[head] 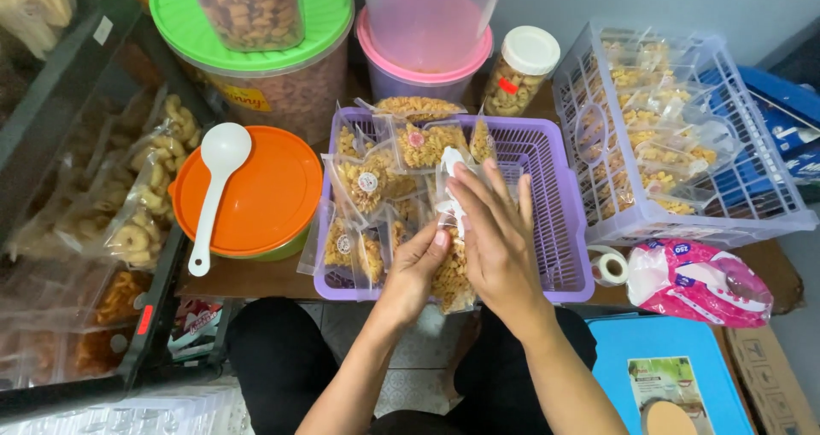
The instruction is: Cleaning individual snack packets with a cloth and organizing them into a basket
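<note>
Snack bag (451,273) between left hand (416,268), right hand (500,247) grip.

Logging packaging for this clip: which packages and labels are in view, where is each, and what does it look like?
Snack bag: clear, between left hand and right hand.
Bagged snacks: purple basket, clear, round stickers.
Bagged snacks: white basket, right.
Jar: white lid, red sticker, back.
Pink wrapped pack: table's right edge.
Sticker roll: white, beside it.
</note>
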